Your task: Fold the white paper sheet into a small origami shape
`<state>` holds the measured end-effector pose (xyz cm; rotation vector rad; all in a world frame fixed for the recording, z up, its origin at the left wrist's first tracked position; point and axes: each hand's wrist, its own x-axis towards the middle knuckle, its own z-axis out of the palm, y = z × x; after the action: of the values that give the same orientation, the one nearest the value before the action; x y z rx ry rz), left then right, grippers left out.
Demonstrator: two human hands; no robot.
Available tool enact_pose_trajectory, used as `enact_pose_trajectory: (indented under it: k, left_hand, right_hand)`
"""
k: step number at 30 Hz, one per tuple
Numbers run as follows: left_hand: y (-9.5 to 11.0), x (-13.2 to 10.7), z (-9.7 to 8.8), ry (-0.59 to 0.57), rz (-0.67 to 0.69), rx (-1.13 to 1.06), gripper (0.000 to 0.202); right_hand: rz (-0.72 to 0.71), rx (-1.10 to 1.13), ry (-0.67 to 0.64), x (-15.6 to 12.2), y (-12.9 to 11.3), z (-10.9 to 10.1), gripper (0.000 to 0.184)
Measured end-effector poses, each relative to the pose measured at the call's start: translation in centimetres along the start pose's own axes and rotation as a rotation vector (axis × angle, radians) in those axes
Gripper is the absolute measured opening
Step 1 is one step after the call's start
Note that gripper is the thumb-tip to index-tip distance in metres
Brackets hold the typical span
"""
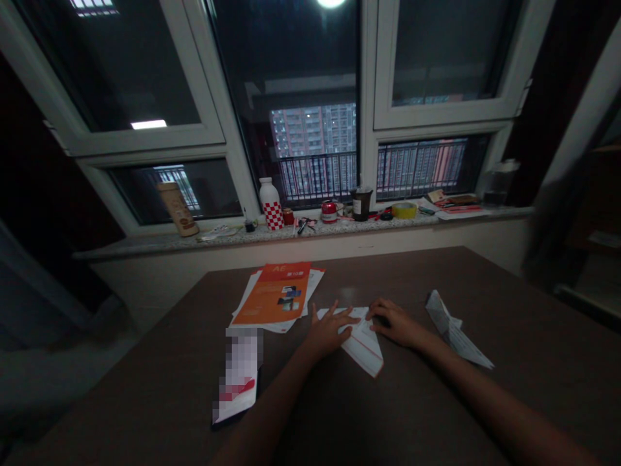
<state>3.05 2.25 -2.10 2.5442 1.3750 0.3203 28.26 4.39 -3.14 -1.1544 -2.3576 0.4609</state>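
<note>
A white sheet of paper with a red line (363, 346), folded to a point, lies on the dark brown table (339, 414). My left hand (326, 331) lies flat on its left part with the fingers spread. My right hand (395, 321) presses down on the paper's upper right part, fingers together and bent. Neither hand lifts the paper off the table.
A folded paper plane (456, 331) lies to the right of my right hand. A stack of orange leaflets (279, 294) lies at the back left, a blurred white slip (237, 375) at the front left. Bottles, cans and a tape roll (404, 210) stand on the windowsill.
</note>
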Motion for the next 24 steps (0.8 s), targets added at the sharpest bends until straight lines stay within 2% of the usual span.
enact_pose_trajectory:
  k: [9, 24]
  left_hand:
    - [-0.3, 0.1, 0.5, 0.005, 0.002, 0.019, 0.035]
    - [-0.4, 0.2, 0.5, -0.001, 0.002, 0.022, 0.036]
  right_hand:
    - [-0.055, 0.097, -0.095, -0.8, 0.2, -0.6, 0.040]
    - [0.021, 0.155, -0.204, -1.9, 0.3, -0.7, 0.076]
